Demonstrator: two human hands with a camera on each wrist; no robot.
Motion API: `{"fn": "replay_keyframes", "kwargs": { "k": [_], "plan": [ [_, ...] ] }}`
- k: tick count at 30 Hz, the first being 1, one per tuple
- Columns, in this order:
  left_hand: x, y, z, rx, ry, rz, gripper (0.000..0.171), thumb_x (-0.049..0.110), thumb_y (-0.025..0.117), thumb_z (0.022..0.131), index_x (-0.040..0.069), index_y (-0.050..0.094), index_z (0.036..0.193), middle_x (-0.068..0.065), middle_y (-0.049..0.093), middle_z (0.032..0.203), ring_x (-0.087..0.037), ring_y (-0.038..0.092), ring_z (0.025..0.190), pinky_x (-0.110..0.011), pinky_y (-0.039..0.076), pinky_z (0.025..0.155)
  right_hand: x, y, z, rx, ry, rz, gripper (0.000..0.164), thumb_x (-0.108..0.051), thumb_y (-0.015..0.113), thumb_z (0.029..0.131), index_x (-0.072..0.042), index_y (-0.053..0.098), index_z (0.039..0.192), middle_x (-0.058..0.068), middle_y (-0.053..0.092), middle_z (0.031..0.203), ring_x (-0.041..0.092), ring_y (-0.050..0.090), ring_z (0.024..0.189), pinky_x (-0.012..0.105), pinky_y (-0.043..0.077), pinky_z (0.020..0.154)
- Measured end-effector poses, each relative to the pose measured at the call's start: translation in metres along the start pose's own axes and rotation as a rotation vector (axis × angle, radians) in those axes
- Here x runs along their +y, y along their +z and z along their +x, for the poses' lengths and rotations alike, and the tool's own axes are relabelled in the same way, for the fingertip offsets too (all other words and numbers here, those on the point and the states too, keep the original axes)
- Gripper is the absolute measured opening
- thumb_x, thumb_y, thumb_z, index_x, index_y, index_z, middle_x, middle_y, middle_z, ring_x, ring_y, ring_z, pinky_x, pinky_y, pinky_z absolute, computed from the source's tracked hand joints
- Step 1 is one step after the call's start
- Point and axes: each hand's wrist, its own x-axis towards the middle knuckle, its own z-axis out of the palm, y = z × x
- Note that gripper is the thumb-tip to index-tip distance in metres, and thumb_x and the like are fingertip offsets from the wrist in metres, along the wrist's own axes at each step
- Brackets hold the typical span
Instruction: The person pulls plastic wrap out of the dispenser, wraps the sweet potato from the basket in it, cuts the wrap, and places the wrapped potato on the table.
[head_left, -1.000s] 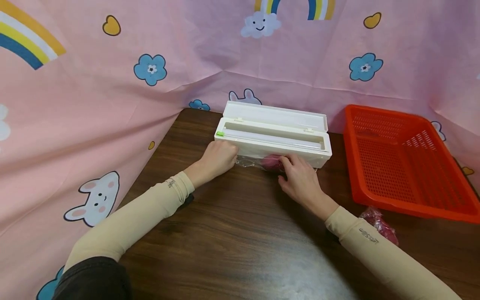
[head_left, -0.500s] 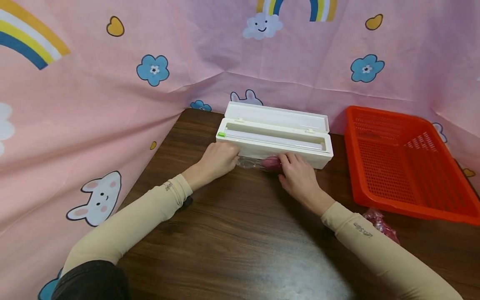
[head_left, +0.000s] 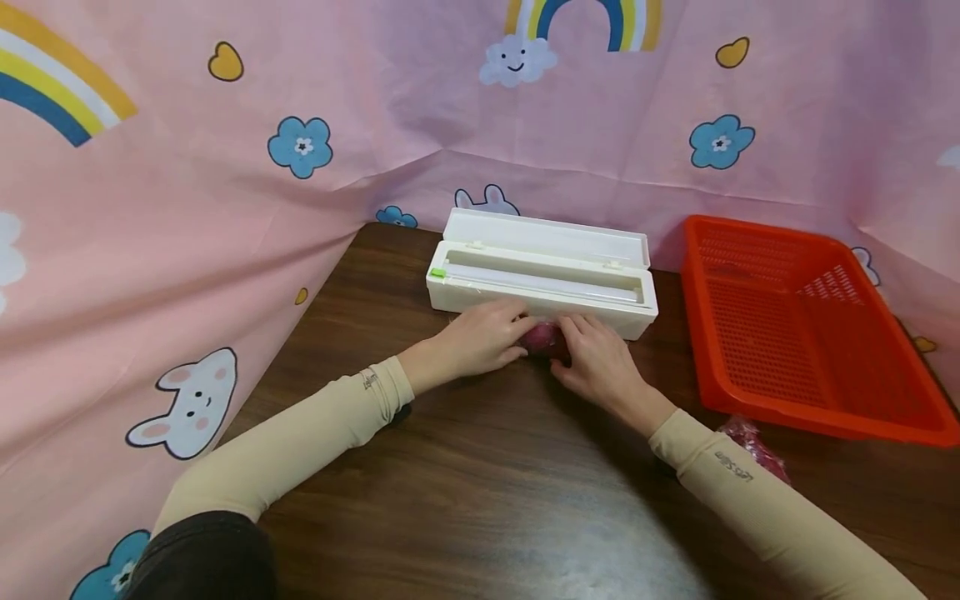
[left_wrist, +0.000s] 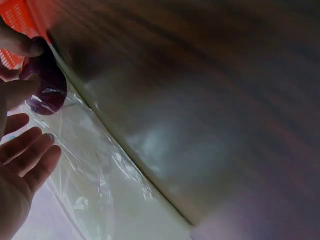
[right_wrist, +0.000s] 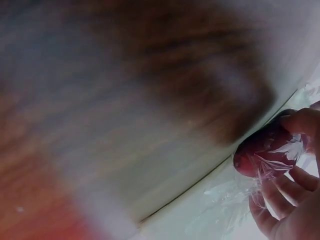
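Observation:
A purplish-red oval thing (head_left: 539, 337), like a fruit or vegetable, lies against the front of the white cling film box (head_left: 637, 324), with clear cling film (left_wrist: 95, 170) around it. My left hand (head_left: 483, 337) reaches its left side. In the left wrist view, the left thumb touches the oval thing and the other fingers lie loosely spread by the film. My right hand (head_left: 597, 357) holds the oval thing from the right, with the thumb on it and the fingers around its film-covered underside in the right wrist view. The box lid (head_left: 547, 237) stands up, with a film roll (head_left: 540, 281) inside.
A red-orange plastic basket (head_left: 716, 367) stands at the right on the dark wooden table (head_left: 480, 500). A film-wrapped reddish thing (head_left: 757, 448) lies before the basket, partly behind the right sleeve. A pink patterned cloth (head_left: 405, 92) hangs behind and to the left.
My left hand has left the box's left front corner, moved right to the oval thing and loosened its fingers. The right hand has stayed at the oval thing.

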Motion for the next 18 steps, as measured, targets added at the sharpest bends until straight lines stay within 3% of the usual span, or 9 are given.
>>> {"fn": "replay_keyframes", "kwargs": {
  "k": [10, 18],
  "plan": [
    [0.005, 0.008, 0.011, -0.077, -0.003, 0.041, 0.043, 0.031, 0.075, 0.093, 0.006, 0.066, 0.128, -0.009, 0.066, 0.113, -0.023, 0.065, 0.105, -0.038, 0.055, 0.093, 0.002, 0.003, 0.0, 0.008, -0.028, 0.048, 0.053, -0.014, 0.086, 0.075, 0.0, 0.063, 0.12, 0.015, 0.071, 0.114, 0.034, 0.066, 0.108, 0.047, 0.054, 0.094],
    [0.003, 0.012, 0.01, -0.138, -0.075, -0.135, 0.046, 0.022, 0.073, 0.095, 0.005, 0.059, 0.135, -0.011, 0.06, 0.124, -0.023, 0.061, 0.115, -0.037, 0.053, 0.1, 0.003, 0.001, 0.0, -0.036, 0.024, 0.104, 0.053, -0.014, 0.085, 0.078, -0.003, 0.063, 0.124, 0.015, 0.068, 0.119, 0.034, 0.063, 0.115, 0.048, 0.053, 0.098]
  ]
}}
